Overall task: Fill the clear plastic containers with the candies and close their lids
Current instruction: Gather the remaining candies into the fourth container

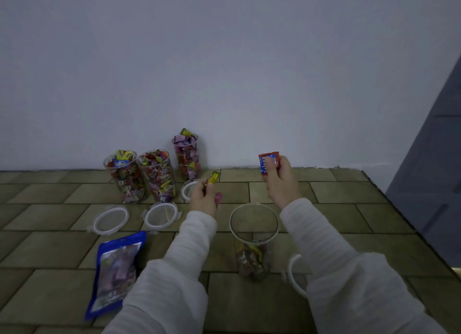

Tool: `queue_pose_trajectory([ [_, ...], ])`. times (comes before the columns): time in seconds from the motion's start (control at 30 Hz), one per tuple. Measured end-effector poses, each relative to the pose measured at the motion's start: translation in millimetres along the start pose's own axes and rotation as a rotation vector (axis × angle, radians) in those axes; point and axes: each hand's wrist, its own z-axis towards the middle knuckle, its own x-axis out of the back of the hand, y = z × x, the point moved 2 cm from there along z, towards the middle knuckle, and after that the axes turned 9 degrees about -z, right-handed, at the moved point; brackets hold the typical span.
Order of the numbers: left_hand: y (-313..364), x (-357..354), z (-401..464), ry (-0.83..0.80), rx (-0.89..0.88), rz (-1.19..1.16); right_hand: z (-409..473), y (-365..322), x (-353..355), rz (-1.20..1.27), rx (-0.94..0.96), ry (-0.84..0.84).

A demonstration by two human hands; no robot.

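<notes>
While three full jars [154, 176] wait lidless by the wall, we hold candies above the near jar [254, 236] for dropping: left hand [203, 196] pinching a yellow one [214, 177], right hand [280, 181] a red one [268, 164]; lids [111, 220] lie ready alongside.

A plain indoor room, likely a home, is suggested: a bare pale wall [224, 59] is met by a surface [349, 196] covered in a brown brick-tile pattern, and a grey panelled door [434, 159] is seen at right.
</notes>
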Motion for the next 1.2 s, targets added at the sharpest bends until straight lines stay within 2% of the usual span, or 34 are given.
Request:
queue_pose_trajectory([
  [0.13, 29.1, -6.0, -20.1, -0.02, -0.044, -0.235, -15.7, -14.6, -1.0, 0.129, 0.009, 0.007],
  [0.3, 48.7, -17.0, -45.0, -0.058, -0.134, -0.314, -29.6, -15.8, -7.2, 0.187, 0.047, 0.071],
  [0.5, 46.0, -25.3, -72.9, -0.063, -0.142, -0.349, -38.6, -6.3, -13.3, 0.229, -0.019, 0.177],
  [0.73, 47.8, -28.2, -84.6, 0.025, -0.105, -0.424, -40.3, -6.8, -16.0, 0.167, 0.003, 0.173],
  [0.97, 38.3, -26.2, -85.3, -0.028, -0.115, -0.381, -43.6, -8.7, -13.0, 0.187, -0.014, 0.183],
  [1.2, 33.8, -20.2, -84.3, -0.119, -0.219, -0.307, -45.6, -11.3, -11.7, 0.18, -0.051, 0.181],
])
